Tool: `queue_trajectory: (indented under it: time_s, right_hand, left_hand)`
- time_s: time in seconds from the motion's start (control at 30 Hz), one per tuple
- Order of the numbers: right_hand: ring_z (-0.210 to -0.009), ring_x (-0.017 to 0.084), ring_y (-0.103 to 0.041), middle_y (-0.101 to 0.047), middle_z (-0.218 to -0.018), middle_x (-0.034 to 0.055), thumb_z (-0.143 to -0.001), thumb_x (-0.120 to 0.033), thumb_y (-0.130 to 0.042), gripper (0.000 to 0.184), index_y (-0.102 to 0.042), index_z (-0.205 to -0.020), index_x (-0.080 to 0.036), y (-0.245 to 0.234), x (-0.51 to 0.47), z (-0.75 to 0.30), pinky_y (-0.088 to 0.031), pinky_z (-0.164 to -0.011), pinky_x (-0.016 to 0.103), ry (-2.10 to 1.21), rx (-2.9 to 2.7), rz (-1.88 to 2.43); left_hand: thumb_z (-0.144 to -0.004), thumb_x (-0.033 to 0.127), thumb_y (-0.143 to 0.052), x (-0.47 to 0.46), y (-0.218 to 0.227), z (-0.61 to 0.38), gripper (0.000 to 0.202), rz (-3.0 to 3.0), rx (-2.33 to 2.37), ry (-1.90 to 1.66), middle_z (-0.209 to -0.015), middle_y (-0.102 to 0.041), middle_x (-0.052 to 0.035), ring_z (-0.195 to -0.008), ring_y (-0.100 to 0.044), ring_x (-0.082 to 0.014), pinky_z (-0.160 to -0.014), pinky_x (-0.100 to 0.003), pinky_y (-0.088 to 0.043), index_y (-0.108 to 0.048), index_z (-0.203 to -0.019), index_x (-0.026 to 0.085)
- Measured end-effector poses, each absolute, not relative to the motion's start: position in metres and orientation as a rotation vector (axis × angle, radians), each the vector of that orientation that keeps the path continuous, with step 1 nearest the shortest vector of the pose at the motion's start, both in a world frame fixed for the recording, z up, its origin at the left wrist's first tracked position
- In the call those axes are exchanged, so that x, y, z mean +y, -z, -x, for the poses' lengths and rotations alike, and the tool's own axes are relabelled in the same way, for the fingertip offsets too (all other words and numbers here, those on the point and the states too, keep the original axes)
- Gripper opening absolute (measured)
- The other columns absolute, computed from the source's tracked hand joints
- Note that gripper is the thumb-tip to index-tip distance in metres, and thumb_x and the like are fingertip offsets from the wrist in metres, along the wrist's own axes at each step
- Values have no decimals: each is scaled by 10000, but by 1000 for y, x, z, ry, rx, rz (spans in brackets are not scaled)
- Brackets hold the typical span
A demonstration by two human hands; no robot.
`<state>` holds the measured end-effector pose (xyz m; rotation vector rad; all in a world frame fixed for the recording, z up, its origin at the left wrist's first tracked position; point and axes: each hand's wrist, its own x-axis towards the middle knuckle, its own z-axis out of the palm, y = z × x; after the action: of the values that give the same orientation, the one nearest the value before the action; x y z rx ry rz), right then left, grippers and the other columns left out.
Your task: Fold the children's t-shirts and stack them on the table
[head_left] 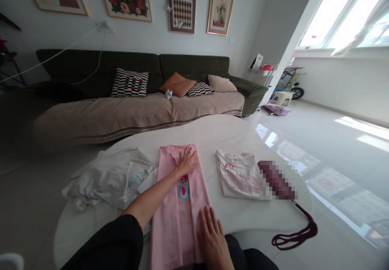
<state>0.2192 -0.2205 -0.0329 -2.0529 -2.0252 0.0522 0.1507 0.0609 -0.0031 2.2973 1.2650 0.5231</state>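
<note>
Pink garment (165, 221), laid lengthwise on the white table (219, 132) directly in front of me. Its two long sides are turned inward, leaving a narrow strip between them, in which a printed motif (183, 191) with a pale blue ring shows. My left hand (186, 160) rests palm down on the far end of the garment, fingers extended and spread, grasping nothing; its forearm crosses the cloth from the lower left. My right hand (212, 233) lies flattened along the right edge, nearer to me, fingers straight and close together, likewise grasping nothing. To the left, beside the pink cloth, lies a crumpled pale grey garment (103, 177). To the right, apart from it, is a folded white T-shirt (238, 179) bearing a small rainbow and pink lettering. Just beside the shirt is a dark red object (276, 179), obscured by pixelation, with a looped cord (296, 237) trailing toward me. Beyond the table stands a dark green sofa (258, 96) with a beige cover (136, 112) and cushions; framed pictures (181, 11) hang above.
</note>
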Motion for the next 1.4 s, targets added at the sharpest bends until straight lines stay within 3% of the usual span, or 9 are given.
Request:
queue_trajectory:
  time_s: [0.1, 0.3, 0.5, 0.73, 0.9, 1.0, 1.07, 1.17, 1.4]
  right_hand:
    - [-1239, 290, -337, -316, -1375, 69, -787, -249, -412, 543, -365, -1328, -232, 58, -230, -213, -412, -904, 448, -49, -2040, 2054]
    - [-1238, 334, -327, -399, -1336, 89, -690, -327, -557, 638, -385, -1305, -324, 74, -252, -187, -423, -850, 497, 72, -1989, 2141]
    - [-1221, 354, -349, -405, -1331, 119, -699, -221, -533, 676, -327, -1338, -307, 69, -250, -187, -416, -822, 539, 169, -2053, 2088]
    - [-1109, 300, -496, -519, -1240, 104, -727, -24, -401, 576, -487, -1240, -270, 51, -246, -197, -470, -812, 410, 324, -2105, 1989]
    - [-1092, 217, -511, -528, -1237, 50, -701, 45, -370, 625, -506, -1213, -287, 15, -247, -215, -452, -865, 339, 66, -2203, 1888]
    - [-1021, 176, -537, -547, -1191, 58, -789, -50, -426, 431, -547, -1145, -262, -17, -242, -232, -461, -841, 312, -96, -2194, 1786]
    - [-980, 163, -539, -535, -1168, 66, -844, -200, -470, 286, -536, -1121, -225, -38, -238, -244, -461, -829, 337, -147, -2159, 1761]
    - [-950, 153, -534, -516, -1152, 68, -862, -338, -460, 287, -516, -1105, -198, -64, -237, -262, -461, -815, 365, -153, -2128, 1773]
    - [-953, 153, -549, -561, -1120, 62, -863, -231, -414, 261, -563, -1077, -234, -81, -277, -298, -455, -823, 334, -198, -2095, 1781]
  left_hand:
    - [-708, 570, -523, 59, 16, -159, 684, -2352, 1260, -314, -1467, -141, -59, -1312, 25, -385, -970, -627, 57, -354, -1311, 296]
    - [-636, 624, -563, 78, 4, -163, 793, -2293, 1229, -133, -1466, -121, -91, -1305, 50, -403, -945, -649, 54, -333, -1324, 305]
    - [-690, 515, -579, 20, -32, -148, 797, -2426, 1118, -244, -1466, -113, -106, -1331, 41, -314, -1008, -560, 67, -268, -1362, 220]
    - [-737, 549, -518, -133, -19, -18, 853, -2496, 1056, -188, -1474, -43, -77, -1342, -31, -252, -1062, -451, -156, -80, -1404, 247]
    - [-700, 306, -628, -184, 5, 32, 869, -2580, 1061, 49, -1464, -102, -26, -1336, -81, -273, -1061, -497, -131, -92, -1383, 356]
    - [-680, 165, -600, -185, 3, 29, 875, -2604, 1074, 113, -1457, -129, -26, -1332, -117, -262, -1054, -511, -131, -110, -1380, 356]
    - [-681, 144, -572, -181, -4, 23, 855, -2596, 1002, 126, -1451, -159, -19, -1328, -149, -249, -1054, -526, -96, -124, -1378, 353]
    - [-718, 95, -466, -177, -21, 13, 748, -2524, 911, 93, -1420, -267, -2, -1299, -252, -210, -1061, -518, -60, -193, -1368, 346]
    - [-816, 157, -389, -189, -87, 6, 507, -2283, 681, -26, -1319, -440, 53, -1202, -421, -168, -1052, -358, -245, -396, -1289, 340]
